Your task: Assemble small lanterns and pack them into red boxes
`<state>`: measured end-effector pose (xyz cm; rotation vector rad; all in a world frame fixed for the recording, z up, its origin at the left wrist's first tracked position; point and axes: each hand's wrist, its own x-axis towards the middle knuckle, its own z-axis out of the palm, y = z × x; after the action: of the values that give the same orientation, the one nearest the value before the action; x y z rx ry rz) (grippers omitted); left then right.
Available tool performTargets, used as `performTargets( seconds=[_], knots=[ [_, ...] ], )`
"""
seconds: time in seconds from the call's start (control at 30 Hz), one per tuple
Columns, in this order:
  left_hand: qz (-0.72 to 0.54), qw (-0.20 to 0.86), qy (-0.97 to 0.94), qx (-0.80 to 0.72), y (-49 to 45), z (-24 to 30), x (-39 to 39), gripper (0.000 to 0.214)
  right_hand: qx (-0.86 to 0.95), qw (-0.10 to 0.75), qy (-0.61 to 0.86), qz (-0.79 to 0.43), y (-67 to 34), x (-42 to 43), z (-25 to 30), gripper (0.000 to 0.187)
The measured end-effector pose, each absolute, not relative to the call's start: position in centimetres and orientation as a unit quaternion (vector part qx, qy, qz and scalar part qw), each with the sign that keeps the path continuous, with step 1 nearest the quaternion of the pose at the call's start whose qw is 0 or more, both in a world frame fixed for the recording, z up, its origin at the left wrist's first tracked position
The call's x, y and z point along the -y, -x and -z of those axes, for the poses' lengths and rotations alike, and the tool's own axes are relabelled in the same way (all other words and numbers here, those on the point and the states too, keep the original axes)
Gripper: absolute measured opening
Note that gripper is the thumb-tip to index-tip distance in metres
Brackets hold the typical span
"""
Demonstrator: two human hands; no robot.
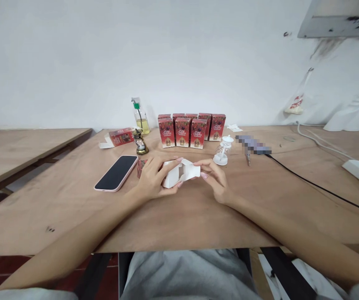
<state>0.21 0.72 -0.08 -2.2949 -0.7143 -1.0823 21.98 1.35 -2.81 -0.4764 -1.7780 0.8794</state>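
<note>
Left hand grips the box, apparently steadying it, as the right hand pinches its flap, white lantern just beyond.

- Box: cardboard, with plain white surfaces showing.
- State: open at one end, its white flaps unfolded; a shadowed gap shows beside them.
- Pose: on its side, the open end turned toward the right hand.
- Place: gripped by the left hand, over the table; whether it touches the wood cannot be told.
</note>
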Motion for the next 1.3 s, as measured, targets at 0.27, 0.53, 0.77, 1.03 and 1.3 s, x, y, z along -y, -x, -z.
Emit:
performTargets(
  seconds=[0.27,0.53,0.77,1.03,1.3],
  knots=[
    [0.383,0.272,0.85,0.239,0.1,0.4,-1.1,0.045,0.775,0.491,0.198,-0.346,-22.1,-1.9,3.2,0.022],
    [0.378,0.299,0.847,0.225,-0.3,0.5,-0.9,0.038,0.741,0.453,0.204,-0.451,-21.5,-2.4,3.7,0.049],
    [0.364,0.331,0.854,0.17,-1.1,0.5,-0.4,0.04,0.713,0.415,0.192,-0.532,-21.0,-2.3,3.8,0.045],
    [0.369,0.323,0.855,0.168,-1.3,0.5,-0.4,0.04,0.692,0.424,0.209,-0.545,-20.9,-2.0,3.9,0.032],
    [0.352,0.33,0.861,0.158,-2.0,0.9,-0.1,0.034,0.674,0.425,0.249,-0.551,-20.6,-1.7,4.2,0.047]
  ],
)
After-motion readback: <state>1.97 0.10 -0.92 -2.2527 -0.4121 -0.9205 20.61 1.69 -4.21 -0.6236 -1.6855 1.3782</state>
